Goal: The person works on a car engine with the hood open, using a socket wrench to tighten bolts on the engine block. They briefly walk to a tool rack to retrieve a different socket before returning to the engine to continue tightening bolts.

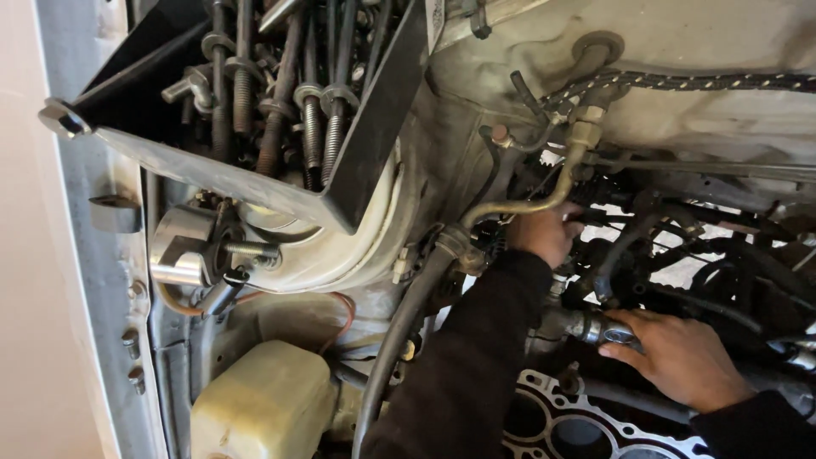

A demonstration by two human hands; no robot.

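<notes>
My left hand (544,234) reaches out of a black sleeve into a tangle of black hoses and wires (646,246), just under a bent brass-coloured pipe (527,204). Its fingertips are buried among the parts, so what they hold is hidden. Lower right, my right hand (680,357) lies over a dark hose, with thumb and fingers closed on a shiny metal cylindrical fitting (608,330). Below both arms sits the engine block's grey gasket face (552,421) with round bores.
A black tray (374,127) holding several long rusty bolts rests at top left. Below it are a bright metal pulley part (183,246) and a yellowed plastic reservoir (263,404). A thick black hose (399,331) runs down the middle; a braided hose (697,82) crosses the top right.
</notes>
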